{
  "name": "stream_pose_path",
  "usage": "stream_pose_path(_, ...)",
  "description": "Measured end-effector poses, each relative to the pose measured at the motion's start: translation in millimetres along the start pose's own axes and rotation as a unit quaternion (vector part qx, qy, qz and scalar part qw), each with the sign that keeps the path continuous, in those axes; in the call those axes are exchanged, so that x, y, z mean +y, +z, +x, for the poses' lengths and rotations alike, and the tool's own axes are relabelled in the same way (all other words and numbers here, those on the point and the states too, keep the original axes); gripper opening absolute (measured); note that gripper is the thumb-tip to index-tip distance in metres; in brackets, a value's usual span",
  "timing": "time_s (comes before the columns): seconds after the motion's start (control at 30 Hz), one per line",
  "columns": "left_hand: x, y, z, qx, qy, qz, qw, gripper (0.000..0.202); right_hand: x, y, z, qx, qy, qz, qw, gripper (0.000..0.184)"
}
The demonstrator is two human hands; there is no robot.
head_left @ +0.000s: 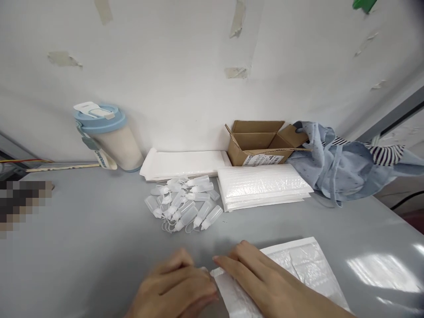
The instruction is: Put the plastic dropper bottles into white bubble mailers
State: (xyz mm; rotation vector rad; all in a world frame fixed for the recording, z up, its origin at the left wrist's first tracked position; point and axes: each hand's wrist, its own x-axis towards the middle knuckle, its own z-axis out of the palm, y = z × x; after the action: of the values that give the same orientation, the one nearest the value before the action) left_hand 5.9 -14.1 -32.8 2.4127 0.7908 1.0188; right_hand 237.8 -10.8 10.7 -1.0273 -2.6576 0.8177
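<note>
A white bubble mailer (306, 267) lies at the front right, its left end toward the middle. Across that end reaches my right hand (258, 280), its fingers closed on the mailer near the far left corner. My left hand (175, 287) is just left of this end, blurred, with fingers curled together. A small pale bit shows at its fingertips, but what it holds is hidden. Beyond both hands lies a pile of small translucent squeeze bottles (188, 214) with white nozzle tips and looped cap straps.
A stack of bubble mailers (265, 183) lies behind the bottles, beside more white envelopes (187, 163). An open cardboard box (261, 145) stands against the wall, with blue cloth (341, 163) to its right. A blue-lidded tumbler (115, 141) is at the back left.
</note>
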Motion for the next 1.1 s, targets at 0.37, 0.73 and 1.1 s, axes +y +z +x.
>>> stream_pose_path(0.37, -3.4, -1.5, 5.9, -0.104, -0.399, -0.285, 0.865, 0.024, 5.1, -2.0, -5.6, 0.067, -0.036, 0.004, 0.997, 0.060)
stream_pose_path(0.73, -14.0, -29.4, 12.4, -0.089, -0.511, -0.399, 0.756, 0.030, 14.3, -5.7, -4.3, 0.065, -0.026, -0.125, 0.990, 0.072)
stream_pose_path(1.1, -11.4, -36.5, 20.4, -0.131, -0.541, -0.419, 0.717, 0.014, 22.2, 13.3, -1.1, 0.068, -0.001, -0.066, 0.995, 0.072)
